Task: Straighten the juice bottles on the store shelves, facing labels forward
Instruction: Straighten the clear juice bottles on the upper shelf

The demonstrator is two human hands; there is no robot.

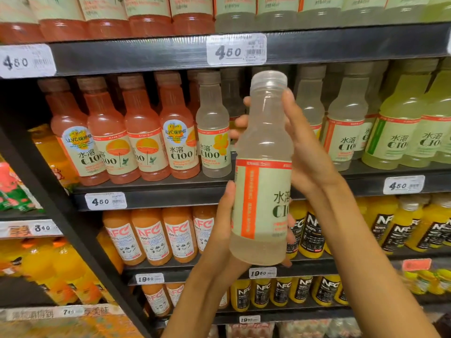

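Note:
I hold a pale, cloudy C100 juice bottle (263, 167) upright in front of the middle shelf (170, 198). Its cream label with an orange stripe is turned partly sideways, so the printed name shows only at its right edge. My left hand (223, 230) grips the bottle's lower part from the left and underneath. My right hand (300, 147) wraps round its upper body and neck from the right. Behind the bottle is a gap in the row, between a pale C100 bottle (213, 132) and more pale bottles (344, 125).
Pink C100 bottles (136, 132) fill the middle shelf's left side, greenish ones (402, 128) the right. Orange NFC bottles (151, 235) and yellow NFC bottles (390, 228) stand on the shelf below. Price tags (235, 48) line the shelf edges. A dark upright (48, 191) divides the left bay.

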